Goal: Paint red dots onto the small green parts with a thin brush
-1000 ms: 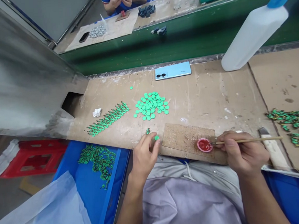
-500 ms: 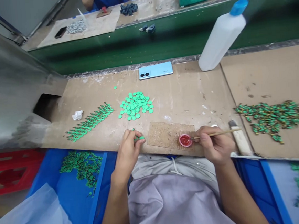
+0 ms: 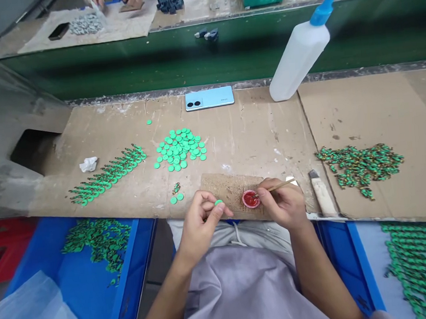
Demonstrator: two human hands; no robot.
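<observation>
Disc held beside the red paint cup at lower centre.
Left hand (image 3: pixel 199 222) pinches a green disc (image 3: pixel 218 203); right hand (image 3: pixel 281 203) grips a stick (image 3: pixel 278 186), its tip at the paint cup (image 3: pixel 251 199), presumably for loading.

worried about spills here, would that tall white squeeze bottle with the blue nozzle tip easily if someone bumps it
Probably yes. The squeeze bottle is tall and narrow on a small base, so a knock near the blue nozzle would likely topple it. It looks like thin plastic, so likely light unless well filled; its fill level cannot be seen. Being round, it could then roll across the cardboard.
</observation>
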